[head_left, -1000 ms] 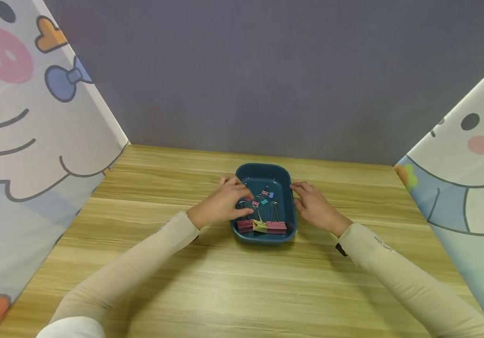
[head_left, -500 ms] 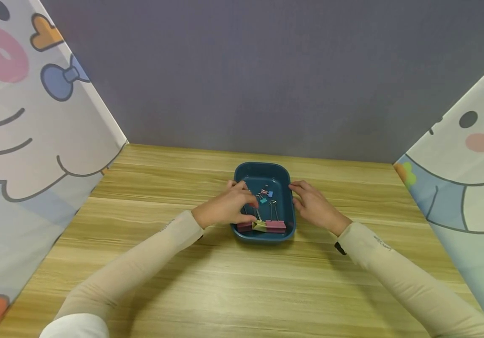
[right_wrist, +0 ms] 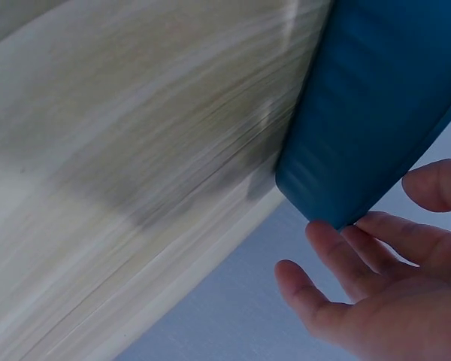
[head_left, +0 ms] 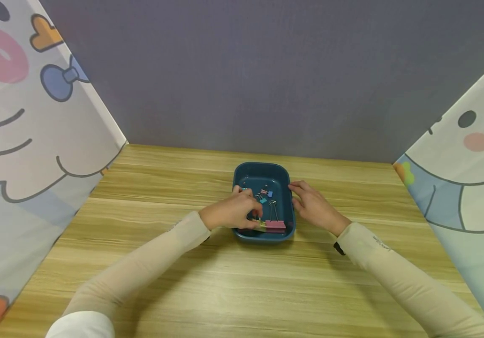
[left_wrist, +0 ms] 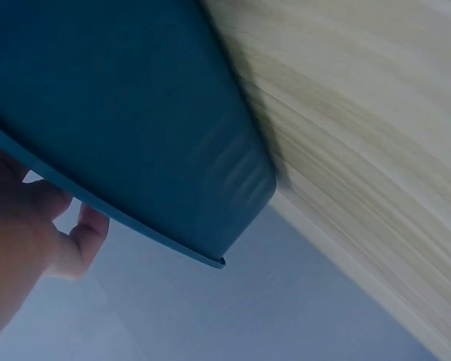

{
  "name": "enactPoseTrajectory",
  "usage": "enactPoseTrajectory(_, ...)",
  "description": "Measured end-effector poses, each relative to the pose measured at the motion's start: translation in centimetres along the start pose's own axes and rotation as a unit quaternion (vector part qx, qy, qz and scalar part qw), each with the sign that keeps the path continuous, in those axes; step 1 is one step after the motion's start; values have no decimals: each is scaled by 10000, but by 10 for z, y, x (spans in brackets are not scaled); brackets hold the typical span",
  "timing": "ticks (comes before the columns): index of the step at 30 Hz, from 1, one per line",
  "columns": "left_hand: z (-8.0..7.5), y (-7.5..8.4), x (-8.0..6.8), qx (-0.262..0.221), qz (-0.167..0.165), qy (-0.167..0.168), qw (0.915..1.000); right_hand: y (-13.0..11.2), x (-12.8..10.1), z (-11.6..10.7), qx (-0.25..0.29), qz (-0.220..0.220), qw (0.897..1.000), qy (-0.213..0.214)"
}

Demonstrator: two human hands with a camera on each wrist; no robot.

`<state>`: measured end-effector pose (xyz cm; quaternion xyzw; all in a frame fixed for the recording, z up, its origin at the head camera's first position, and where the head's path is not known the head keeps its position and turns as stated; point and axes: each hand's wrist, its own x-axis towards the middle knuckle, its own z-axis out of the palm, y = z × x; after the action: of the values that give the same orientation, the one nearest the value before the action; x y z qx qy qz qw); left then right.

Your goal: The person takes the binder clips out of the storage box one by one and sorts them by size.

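A dark blue tray (head_left: 263, 240) on the wooden table holds several binder clips. My left hand (head_left: 233, 210) reaches over its left rim, fingers bent down and thumb at the yellow binder clip (head_left: 262, 226); I cannot tell whether they pinch it. Beside that lies a large pink binder clip (head_left: 276, 225), its wire handles pointing away. Farther in are a small teal clip (head_left: 262, 200) and a small blue clip (head_left: 269, 194). My right hand (head_left: 315, 206) touches the tray's right side with fairly straight fingers (right_wrist: 331, 248). The left wrist view shows mostly the tray's outer wall (left_wrist: 135, 128), hiding the clips.
The wooden table (head_left: 242, 291) extends around the tray on all sides. A grey panel (head_left: 259, 80) rises along its back edge. Printed cartoon cloths stand at the left (head_left: 48, 155) and right (head_left: 474, 188).
My left hand has moved rightward and lower into the tray, now covering the dark pink clip and part of the yellow one. My right hand stays at the tray's side.
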<state>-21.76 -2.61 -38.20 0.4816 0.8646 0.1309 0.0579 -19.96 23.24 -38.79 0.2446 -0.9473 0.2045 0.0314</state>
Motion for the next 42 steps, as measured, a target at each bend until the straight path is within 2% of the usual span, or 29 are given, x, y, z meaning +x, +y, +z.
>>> enactPoseTrajectory(10,2,4,3,84,-51,-177,9998,0,-1,0,21,76,10000,-50)
enactPoseTrajectory(21,6,11,6,207,-335,-330,9987,-3,-2,2,-14,194,9998,24)
enactPoseTrajectory(29,7,11,6,95,-350,-304,9989,-2,-2,3,-50,181,9998,24)
enactPoseTrajectory(34,6,10,6,94,-280,-171,9994,-1,-2,4,-30,160,9999,32)
enactPoseTrajectory(42,-6,3,0,24,-190,320,9993,0,-2,4,-38,135,9999,92)
